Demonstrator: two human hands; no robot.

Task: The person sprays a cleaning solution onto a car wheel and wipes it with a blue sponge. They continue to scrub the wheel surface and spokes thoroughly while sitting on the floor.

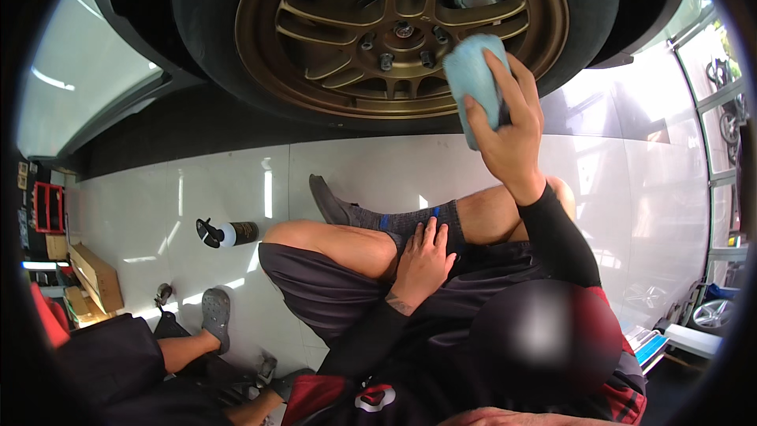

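Observation:
A light blue cloth or microfibre pad (pixel 478 80) is in my right hand (pixel 516 124), thumb and fingers wrapped around it. It overlaps the lower right rim of a bronze car wheel (pixel 408 41); whether it touches the metal I cannot tell. Lug nuts surround the wheel's centre, and a black tyre (pixel 207 29) encircles the rim. My left hand (pixel 424 257) rests empty with spread fingers on the grey sock (pixel 423 222) of my crossed leg. A spray bottle (pixel 236 233) with a black trigger head lies on its side on the floor, left of my knee.
Glossy light floor tiles (pixel 236 183) lie below the car. Another person sits at the lower left, a grey clog (pixel 216 316) on one foot. Cardboard boxes (pixel 96 278) and a red rack (pixel 49 207) stand at the far left. A loose alloy wheel (pixel 712 315) is at the right.

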